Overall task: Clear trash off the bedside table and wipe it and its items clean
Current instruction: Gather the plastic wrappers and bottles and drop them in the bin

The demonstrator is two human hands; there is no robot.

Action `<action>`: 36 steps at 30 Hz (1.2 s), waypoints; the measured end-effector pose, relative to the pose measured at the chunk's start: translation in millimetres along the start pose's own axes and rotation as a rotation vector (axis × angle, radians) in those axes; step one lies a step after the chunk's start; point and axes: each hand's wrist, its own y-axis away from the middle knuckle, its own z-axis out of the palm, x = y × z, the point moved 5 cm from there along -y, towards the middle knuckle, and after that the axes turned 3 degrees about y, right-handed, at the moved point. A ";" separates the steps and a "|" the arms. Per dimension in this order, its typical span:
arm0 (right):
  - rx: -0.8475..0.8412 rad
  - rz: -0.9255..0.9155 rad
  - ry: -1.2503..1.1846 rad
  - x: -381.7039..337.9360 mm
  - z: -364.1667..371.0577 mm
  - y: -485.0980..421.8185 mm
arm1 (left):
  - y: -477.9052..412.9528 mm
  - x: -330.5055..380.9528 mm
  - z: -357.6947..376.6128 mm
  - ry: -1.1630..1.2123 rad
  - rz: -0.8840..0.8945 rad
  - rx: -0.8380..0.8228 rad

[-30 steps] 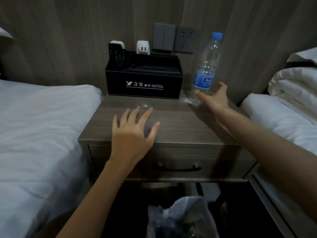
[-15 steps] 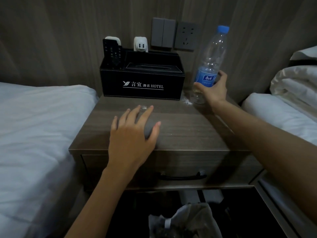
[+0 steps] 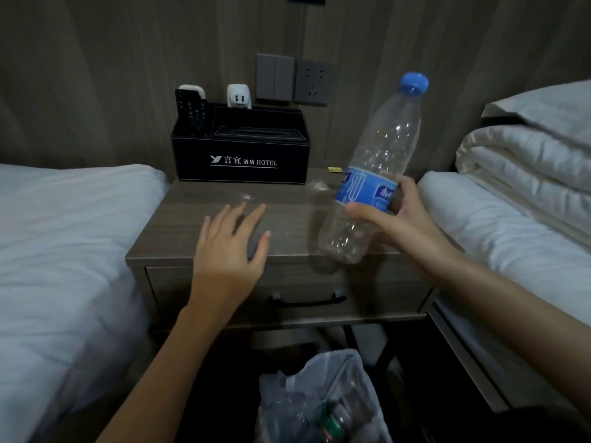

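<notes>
OK, right hand (image 3: pixel 393 219) gripping the empty bottle (image 3: pixel 380 155) at its label, tilted over the surface (image 3: pixel 287 222) front-right edge, w/ left hand (image 3: pixel 230 251) flat & spread on the wood: thin plastic could buckle & slip, so it'd miss the bin bag (image 3: pixel 319 394) below.

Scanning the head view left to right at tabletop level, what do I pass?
White bed → left hand → plastic bottle, gripped by the right hand → folded quilt.
</notes>
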 end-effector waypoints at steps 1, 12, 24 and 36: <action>-0.023 0.009 0.019 1.7 0.3 14.1 | 3.4 -0.1 -0.5 0.021 -0.005 -0.019; -0.426 0.125 0.168 93.3 38.8 114.3 | 43.3 9.0 -8.5 -0.003 0.054 -0.086; -0.600 0.502 0.307 265.4 81.3 148.5 | 57.7 6.7 0.8 -0.148 0.210 -0.021; -0.459 0.237 0.392 199.1 69.0 125.4 | 58.3 7.8 2.4 -0.141 0.196 -0.038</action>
